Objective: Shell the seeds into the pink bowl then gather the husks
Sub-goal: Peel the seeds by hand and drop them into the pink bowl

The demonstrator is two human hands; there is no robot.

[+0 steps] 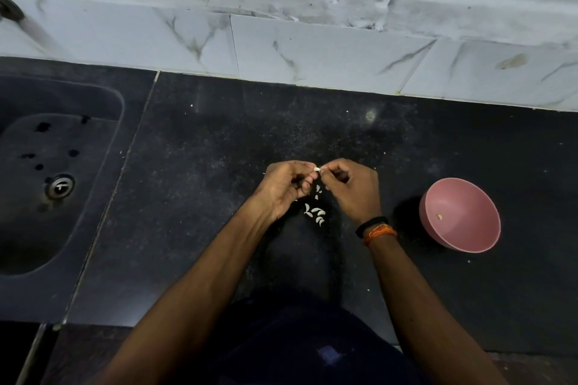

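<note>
Both hands meet over the middle of the black counter. My left hand and my right hand pinch one small white seed between their fingertips. Below the hands, a small cluster of white seeds and husks lies on the counter; I cannot tell which are which. The pink bowl sits to the right of my right wrist, apart from it, tilted toward me, with one small pale kernel inside.
A dark sink with a metal drain is set into the counter at the left. A white marble-tiled wall rises behind the counter. The counter's front edge runs just before my body. Tiny white flecks dot the surface.
</note>
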